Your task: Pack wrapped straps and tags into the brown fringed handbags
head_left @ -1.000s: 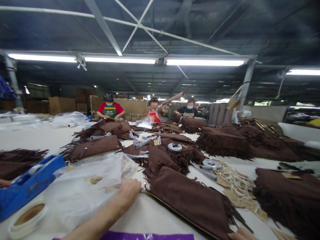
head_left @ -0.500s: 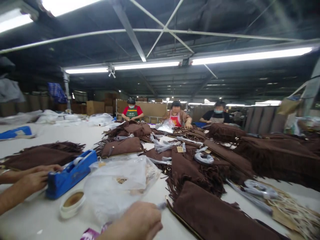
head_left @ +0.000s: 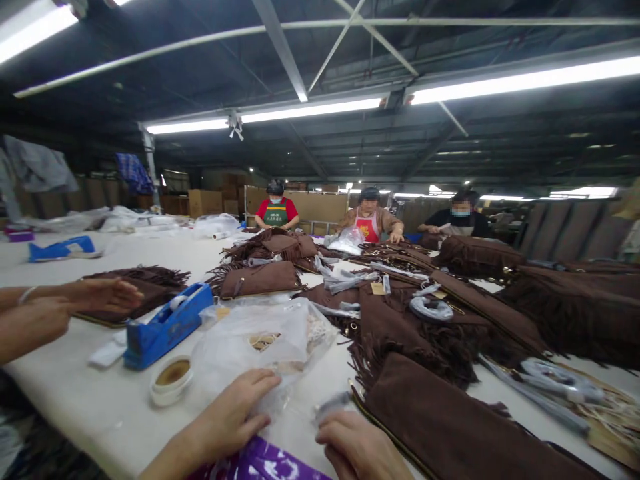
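Observation:
My left hand (head_left: 237,407) is open, its fingers stretched out over the near edge of a clear plastic bag (head_left: 225,347). A purple printed packet (head_left: 267,460) lies below that hand, at my front. My right hand (head_left: 360,440) is low in the picture, fingers loosely bent and apart from the thumb. Just beyond its fingertips is a small grey plastic-wrapped piece (head_left: 334,405); whether they touch it is hard to see. Close by on the right lies a brown fringed bag (head_left: 440,413) with a gold zip along its edge.
A blue tape dispenser (head_left: 167,327) and a tape roll (head_left: 171,380) stand on the left. Behind the dispenser, a co-worker's hands (head_left: 100,297) reach in. Brown fringed bags (head_left: 390,327) and wrapped straps (head_left: 431,308) cover the table's middle and right. Several people sit across.
My left hand has moved up and left, off the small grey piece, and its fingers are spread. My right hand has come into view. The co-worker's hands have left the dispenser. The view has shifted.

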The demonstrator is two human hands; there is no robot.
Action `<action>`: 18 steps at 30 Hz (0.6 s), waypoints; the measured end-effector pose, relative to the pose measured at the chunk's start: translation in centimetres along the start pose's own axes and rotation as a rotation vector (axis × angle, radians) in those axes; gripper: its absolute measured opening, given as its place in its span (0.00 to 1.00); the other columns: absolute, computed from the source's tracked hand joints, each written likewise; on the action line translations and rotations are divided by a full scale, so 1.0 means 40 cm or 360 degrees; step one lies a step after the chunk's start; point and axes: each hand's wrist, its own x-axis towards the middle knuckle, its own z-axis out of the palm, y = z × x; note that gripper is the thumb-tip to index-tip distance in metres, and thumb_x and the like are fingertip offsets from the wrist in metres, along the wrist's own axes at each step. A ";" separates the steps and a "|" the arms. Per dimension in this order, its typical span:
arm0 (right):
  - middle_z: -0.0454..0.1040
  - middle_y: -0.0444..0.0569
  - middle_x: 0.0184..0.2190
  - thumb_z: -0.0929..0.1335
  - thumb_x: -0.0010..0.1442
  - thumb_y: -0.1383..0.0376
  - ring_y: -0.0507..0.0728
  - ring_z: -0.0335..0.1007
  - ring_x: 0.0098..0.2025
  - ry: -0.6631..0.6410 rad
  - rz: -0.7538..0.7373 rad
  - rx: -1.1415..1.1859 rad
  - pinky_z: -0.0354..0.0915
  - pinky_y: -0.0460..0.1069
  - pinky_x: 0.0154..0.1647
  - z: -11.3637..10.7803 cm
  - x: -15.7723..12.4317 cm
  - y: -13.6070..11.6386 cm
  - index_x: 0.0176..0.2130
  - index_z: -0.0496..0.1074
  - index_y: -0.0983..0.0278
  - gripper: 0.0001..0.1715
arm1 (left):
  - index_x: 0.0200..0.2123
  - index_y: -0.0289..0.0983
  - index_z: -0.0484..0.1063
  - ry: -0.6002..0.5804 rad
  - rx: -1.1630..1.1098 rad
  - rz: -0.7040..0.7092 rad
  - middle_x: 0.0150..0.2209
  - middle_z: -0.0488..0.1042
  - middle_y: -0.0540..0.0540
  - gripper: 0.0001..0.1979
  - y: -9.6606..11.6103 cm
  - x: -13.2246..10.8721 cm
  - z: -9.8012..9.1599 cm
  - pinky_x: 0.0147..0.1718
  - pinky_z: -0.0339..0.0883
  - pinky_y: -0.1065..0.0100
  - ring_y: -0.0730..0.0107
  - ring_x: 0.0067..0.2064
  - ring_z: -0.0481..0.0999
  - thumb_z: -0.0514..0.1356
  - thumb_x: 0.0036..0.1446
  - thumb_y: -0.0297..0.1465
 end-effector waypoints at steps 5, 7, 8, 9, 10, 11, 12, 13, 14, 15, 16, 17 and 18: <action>0.77 0.49 0.41 0.64 0.60 0.76 0.57 0.74 0.44 -0.0027 0.0507 -0.0297 0.64 0.46 0.43 0.041 0.116 -0.034 0.41 0.74 0.63 0.13 | 0.58 0.41 0.66 0.0080 -0.0009 -0.0012 0.57 0.71 0.45 0.24 -0.017 0.015 0.043 0.60 0.60 0.60 0.62 0.58 0.69 0.49 0.59 0.24; 0.77 0.49 0.40 0.66 0.62 0.73 0.58 0.74 0.43 -0.0060 0.0582 -0.0407 0.63 0.46 0.40 0.050 0.134 -0.033 0.38 0.75 0.63 0.09 | 0.60 0.44 0.65 0.0070 0.0077 0.0034 0.60 0.68 0.45 0.30 -0.006 0.021 0.048 0.60 0.60 0.58 0.60 0.60 0.66 0.50 0.55 0.20; 0.77 0.49 0.39 0.66 0.62 0.72 0.58 0.75 0.41 -0.0075 0.0584 -0.0464 0.63 0.46 0.38 0.053 0.141 -0.031 0.37 0.75 0.62 0.08 | 0.60 0.45 0.65 0.0064 0.0131 0.0065 0.62 0.66 0.44 0.31 0.004 0.025 0.051 0.60 0.59 0.57 0.58 0.61 0.65 0.50 0.54 0.19; 0.77 0.49 0.38 0.66 0.63 0.71 0.58 0.75 0.40 -0.0088 0.0584 -0.0528 0.63 0.46 0.36 0.057 0.149 -0.030 0.37 0.75 0.62 0.09 | 0.59 0.46 0.66 0.0063 0.0182 0.0090 0.62 0.64 0.44 0.30 0.014 0.029 0.054 0.60 0.59 0.55 0.56 0.61 0.65 0.51 0.55 0.19; 0.77 0.49 0.38 0.65 0.63 0.72 0.58 0.75 0.40 -0.0100 0.0583 -0.0598 0.62 0.47 0.35 0.061 0.156 -0.030 0.37 0.76 0.61 0.10 | 0.57 0.46 0.69 0.0062 0.0225 0.0103 0.62 0.65 0.43 0.27 0.024 0.034 0.057 0.59 0.59 0.53 0.54 0.60 0.65 0.53 0.56 0.21; 0.77 0.50 0.38 0.64 0.63 0.73 0.59 0.75 0.40 -0.0110 0.0576 -0.0659 0.62 0.48 0.35 0.065 0.163 -0.031 0.37 0.76 0.62 0.11 | 0.52 0.46 0.72 0.0059 0.0258 0.0102 0.60 0.66 0.42 0.22 0.033 0.039 0.061 0.58 0.60 0.52 0.52 0.59 0.66 0.55 0.57 0.23; 0.77 0.51 0.38 0.64 0.63 0.74 0.60 0.74 0.41 -0.0113 0.0557 -0.0693 0.61 0.48 0.35 0.068 0.169 -0.032 0.37 0.76 0.62 0.13 | 0.47 0.44 0.75 0.0060 0.0281 0.0085 0.57 0.69 0.43 0.15 0.039 0.045 0.066 0.57 0.61 0.52 0.52 0.57 0.68 0.58 0.57 0.26; 0.77 0.52 0.38 0.63 0.62 0.75 0.60 0.73 0.41 -0.0101 0.0522 -0.0681 0.61 0.49 0.36 0.069 0.173 -0.034 0.36 0.76 0.62 0.14 | 0.42 0.43 0.76 0.0066 0.0294 0.0059 0.54 0.71 0.43 0.10 0.043 0.052 0.071 0.55 0.62 0.52 0.52 0.55 0.69 0.59 0.58 0.28; 0.77 0.52 0.39 0.64 0.62 0.75 0.60 0.72 0.42 -0.0073 0.0478 -0.0611 0.60 0.49 0.38 0.067 0.175 -0.035 0.35 0.76 0.62 0.13 | 0.38 0.42 0.77 0.0076 0.0296 0.0034 0.52 0.73 0.44 0.06 0.043 0.058 0.076 0.54 0.62 0.53 0.53 0.53 0.70 0.60 0.58 0.29; 0.77 0.51 0.39 0.64 0.60 0.75 0.59 0.72 0.42 -0.0033 0.0446 -0.0481 0.60 0.49 0.39 0.062 0.175 -0.036 0.34 0.75 0.62 0.12 | 0.35 0.41 0.77 0.0090 0.0289 0.0015 0.50 0.74 0.45 0.05 0.040 0.063 0.080 0.53 0.63 0.54 0.55 0.52 0.71 0.60 0.58 0.28; 0.76 0.50 0.37 0.64 0.58 0.75 0.58 0.71 0.41 0.0010 0.0435 -0.0294 0.60 0.49 0.39 0.053 0.171 -0.035 0.32 0.74 0.63 0.11 | 0.34 0.41 0.77 0.0108 0.0272 0.0004 0.49 0.75 0.45 0.06 0.035 0.068 0.084 0.52 0.63 0.56 0.56 0.51 0.71 0.60 0.59 0.27; 0.75 0.48 0.34 0.64 0.56 0.74 0.57 0.70 0.39 0.0036 0.0454 -0.0054 0.60 0.48 0.39 0.040 0.164 -0.032 0.29 0.72 0.63 0.09 | 0.34 0.41 0.77 0.0126 0.0249 0.0003 0.48 0.75 0.46 0.06 0.028 0.071 0.086 0.52 0.64 0.57 0.58 0.50 0.72 0.59 0.59 0.26; 0.74 0.47 0.31 0.64 0.53 0.73 0.55 0.70 0.36 0.0033 0.0504 0.0234 0.60 0.47 0.37 0.023 0.153 -0.026 0.27 0.70 0.63 0.07 | 0.34 0.41 0.77 0.0142 0.0223 0.0010 0.47 0.76 0.47 0.07 0.020 0.072 0.088 0.51 0.64 0.58 0.59 0.49 0.73 0.59 0.59 0.25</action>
